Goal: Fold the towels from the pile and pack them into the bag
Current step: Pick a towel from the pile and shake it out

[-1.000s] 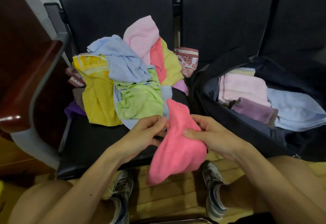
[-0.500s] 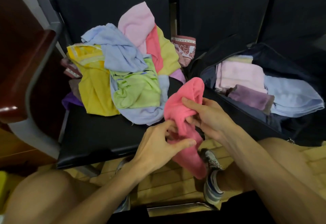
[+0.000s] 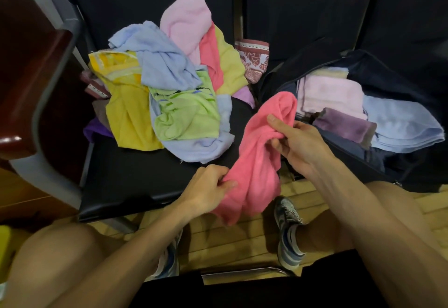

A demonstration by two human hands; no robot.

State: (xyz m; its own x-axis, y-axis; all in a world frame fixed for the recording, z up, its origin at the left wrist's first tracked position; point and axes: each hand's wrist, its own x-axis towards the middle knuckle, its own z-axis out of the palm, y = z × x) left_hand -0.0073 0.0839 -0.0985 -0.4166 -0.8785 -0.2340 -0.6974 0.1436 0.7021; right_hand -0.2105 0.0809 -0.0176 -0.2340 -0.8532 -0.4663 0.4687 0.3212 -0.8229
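A crumpled pink towel (image 3: 257,159) hangs in the air between both hands, over the gap between the two seats. My left hand (image 3: 208,190) pinches its lower left edge. My right hand (image 3: 294,140) grips its upper part near the top fold. The pile of unfolded towels (image 3: 169,94), yellow, green, light blue and pink, lies on the black seat (image 3: 135,181) to the left. The dark open bag (image 3: 397,84) sits on the right seat and holds folded pale pink, purple and light blue towels (image 3: 339,113).
A dark wooden armrest (image 3: 31,84) juts in at the left. Black chair backs (image 3: 303,4) stand behind the pile and the bag. My knees and sneakers (image 3: 288,232) are below, on a wooden floor (image 3: 230,239).
My left hand has slid down the pink towel to its lower edge while my right hand lifted the upper end, so the towel now stretches out longer between them.
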